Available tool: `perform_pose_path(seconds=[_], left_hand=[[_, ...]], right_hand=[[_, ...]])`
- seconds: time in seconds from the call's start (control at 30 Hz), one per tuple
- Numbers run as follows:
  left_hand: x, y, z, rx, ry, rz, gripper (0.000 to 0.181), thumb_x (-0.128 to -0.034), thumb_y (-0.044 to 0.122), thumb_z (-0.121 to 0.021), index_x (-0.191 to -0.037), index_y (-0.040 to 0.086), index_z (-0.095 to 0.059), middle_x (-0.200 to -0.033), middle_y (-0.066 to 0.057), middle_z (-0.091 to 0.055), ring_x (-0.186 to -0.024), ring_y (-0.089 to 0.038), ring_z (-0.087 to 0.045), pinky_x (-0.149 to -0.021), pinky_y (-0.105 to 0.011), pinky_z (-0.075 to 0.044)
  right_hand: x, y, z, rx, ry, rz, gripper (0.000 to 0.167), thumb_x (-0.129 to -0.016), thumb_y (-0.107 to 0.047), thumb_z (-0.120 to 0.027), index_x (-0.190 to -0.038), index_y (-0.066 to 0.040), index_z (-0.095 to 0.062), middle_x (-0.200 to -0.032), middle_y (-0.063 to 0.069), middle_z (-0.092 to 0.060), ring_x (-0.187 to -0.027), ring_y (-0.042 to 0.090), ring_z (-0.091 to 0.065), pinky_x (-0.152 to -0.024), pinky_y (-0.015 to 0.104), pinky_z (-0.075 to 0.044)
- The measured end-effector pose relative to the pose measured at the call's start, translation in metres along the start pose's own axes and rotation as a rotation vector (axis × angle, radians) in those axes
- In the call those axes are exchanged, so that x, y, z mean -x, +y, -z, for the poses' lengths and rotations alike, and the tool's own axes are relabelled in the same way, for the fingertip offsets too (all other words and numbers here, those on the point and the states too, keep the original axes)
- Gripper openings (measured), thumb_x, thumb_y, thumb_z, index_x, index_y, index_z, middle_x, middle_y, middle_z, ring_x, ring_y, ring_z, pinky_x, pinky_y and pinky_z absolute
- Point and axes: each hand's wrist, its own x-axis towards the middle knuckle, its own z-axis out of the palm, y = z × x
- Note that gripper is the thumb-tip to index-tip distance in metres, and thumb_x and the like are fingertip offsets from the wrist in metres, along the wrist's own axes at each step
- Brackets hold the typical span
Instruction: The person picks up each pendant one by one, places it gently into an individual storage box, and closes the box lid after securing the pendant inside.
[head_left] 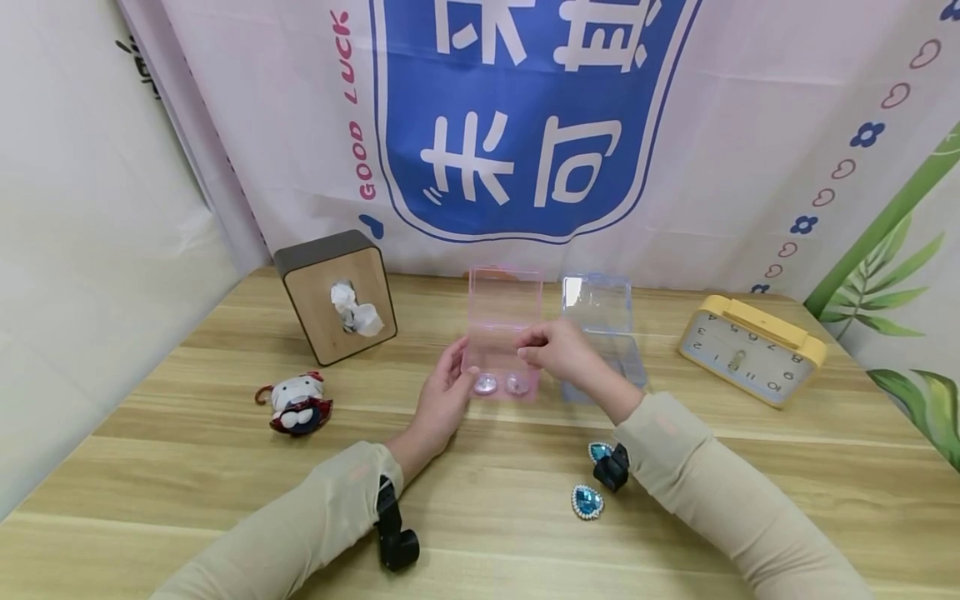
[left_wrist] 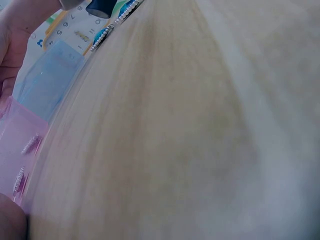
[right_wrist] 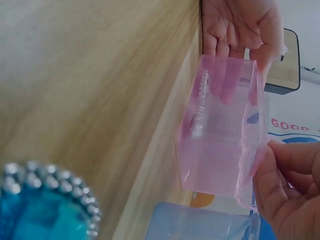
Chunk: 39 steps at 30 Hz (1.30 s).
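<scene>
A clear pink plastic box (head_left: 502,354) stands on the wooden table with its lid (head_left: 504,292) raised at the back. Inside, near the front, lie two sparkling clear gems (head_left: 485,383), seen edge-on with beaded rims in the left wrist view. My left hand (head_left: 444,392) holds the box at its left side, thumb towards the front. With thumb and fingers, my right hand (head_left: 566,354) pinches a pink edge at the box's top right; whether lid or rim, I cannot tell. Beside it stands a clear blue box (head_left: 626,358), lid up, partly hidden by my right arm.
Two blue teardrop gems with beaded rims lie near my right sleeve, the nearer blue gem (head_left: 587,502) fully in sight. A tissue box (head_left: 375,292) and a small plush figure (head_left: 300,404) are at left. A yellow clock (head_left: 753,350) stands at right, a printed curtain (head_left: 675,208) behind.
</scene>
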Motion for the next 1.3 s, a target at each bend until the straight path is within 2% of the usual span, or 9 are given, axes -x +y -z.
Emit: perform_pose_path(seconds=[0.33, 0.53, 0.73, 0.9, 0.97, 1.03, 1.13, 1.2, 1.3], left_hand=[[-0.001, 0.0, 0.001, 0.005, -0.003, -0.001, 0.05, -0.0922, 0.006, -0.049, -0.14, 0.006, -0.036, -0.145, -0.024, -0.032, -0.135, -0.033, -0.03, -0.112, -0.041, -0.025], [0.0, 0.001, -0.002, 0.012, 0.019, -0.005, 0.052, -0.0904, 0.004, -0.05, -0.14, 0.004, -0.034, -0.141, -0.026, -0.035, -0.132, -0.036, -0.035, -0.11, -0.043, -0.03], [0.001, 0.004, -0.002, 0.006, 0.044, -0.034, 0.056, -0.09, 0.004, -0.051, -0.142, 0.005, -0.03, -0.146, -0.023, -0.029, -0.134, -0.035, -0.031, -0.112, -0.041, -0.027], [-0.001, 0.009, -0.001, -0.063, 0.06, -0.151, 0.055, -0.0894, 0.004, -0.053, -0.14, 0.005, -0.033, -0.146, -0.017, -0.032, -0.136, -0.031, -0.028, -0.113, -0.04, -0.023], [-0.001, 0.013, -0.001, -0.096, 0.08, -0.24, 0.052, -0.0884, 0.002, -0.054, -0.138, 0.004, -0.037, -0.144, -0.015, -0.036, -0.135, -0.028, -0.03, -0.114, -0.039, -0.024], [0.001, 0.023, -0.002, -0.12, 0.091, -0.315, 0.05, -0.0872, -0.001, -0.053, -0.135, 0.0, -0.04, -0.142, -0.016, -0.038, -0.134, -0.027, -0.032, -0.113, -0.038, -0.025], [0.002, 0.033, -0.005, -0.138, 0.086, -0.448, 0.047, -0.0851, -0.006, -0.053, -0.131, -0.003, -0.045, -0.138, -0.017, -0.042, -0.131, -0.025, -0.036, -0.112, -0.036, -0.029], [0.002, 0.038, -0.01, -0.137, 0.058, -0.484, 0.047, -0.0842, -0.008, -0.054, -0.131, -0.002, -0.046, -0.138, -0.017, -0.043, -0.131, -0.025, -0.037, -0.111, -0.035, -0.03], [0.0, 0.037, -0.018, -0.148, 0.01, -0.513, 0.05, -0.0832, -0.006, -0.056, -0.131, 0.002, -0.047, -0.138, -0.012, -0.045, -0.129, -0.023, -0.039, -0.11, -0.036, -0.032]], right_hand=[[0.003, -0.001, 0.003, -0.087, 0.001, -0.036, 0.024, -0.088, -0.008, -0.06, -0.108, 0.005, -0.064, -0.099, 0.016, -0.067, -0.083, 0.02, -0.064, -0.078, 0.034, -0.055], [0.007, -0.002, 0.008, -0.142, -0.006, -0.027, 0.026, -0.088, -0.009, -0.06, -0.111, 0.004, -0.063, -0.104, 0.019, -0.066, -0.088, 0.025, -0.065, -0.082, 0.037, -0.055], [0.016, -0.004, 0.019, -0.165, -0.005, 0.001, 0.025, -0.088, -0.008, -0.06, -0.11, 0.003, -0.064, -0.104, 0.018, -0.066, -0.09, 0.025, -0.064, -0.081, 0.033, -0.055], [0.024, 0.0, 0.031, -0.165, 0.013, -0.013, 0.026, -0.089, -0.008, -0.06, -0.112, 0.003, -0.063, -0.106, 0.017, -0.065, -0.092, 0.024, -0.064, -0.084, 0.038, -0.054], [0.028, 0.003, 0.035, -0.164, 0.01, -0.022, 0.027, -0.09, -0.01, -0.059, -0.114, 0.003, -0.062, -0.108, 0.018, -0.064, -0.094, 0.027, -0.064, -0.087, 0.04, -0.053], [0.031, 0.006, 0.039, -0.167, 0.005, -0.013, 0.029, -0.091, -0.01, -0.057, -0.115, 0.004, -0.061, -0.11, 0.019, -0.063, -0.097, 0.03, -0.063, -0.087, 0.041, -0.053], [0.036, 0.009, 0.045, -0.165, 0.0, -0.005, 0.029, -0.092, -0.012, -0.057, -0.116, 0.003, -0.061, -0.112, 0.02, -0.063, -0.098, 0.031, -0.062, -0.088, 0.042, -0.052], [0.04, 0.01, 0.049, -0.149, 0.002, -0.005, 0.029, -0.092, -0.014, -0.057, -0.116, 0.001, -0.061, -0.112, 0.019, -0.063, -0.097, 0.03, -0.063, -0.088, 0.042, -0.052], [0.045, 0.011, 0.053, -0.124, 0.002, -0.009, 0.029, -0.091, -0.014, -0.058, -0.116, 0.0, -0.062, -0.111, 0.018, -0.064, -0.097, 0.028, -0.063, -0.087, 0.04, -0.053]])
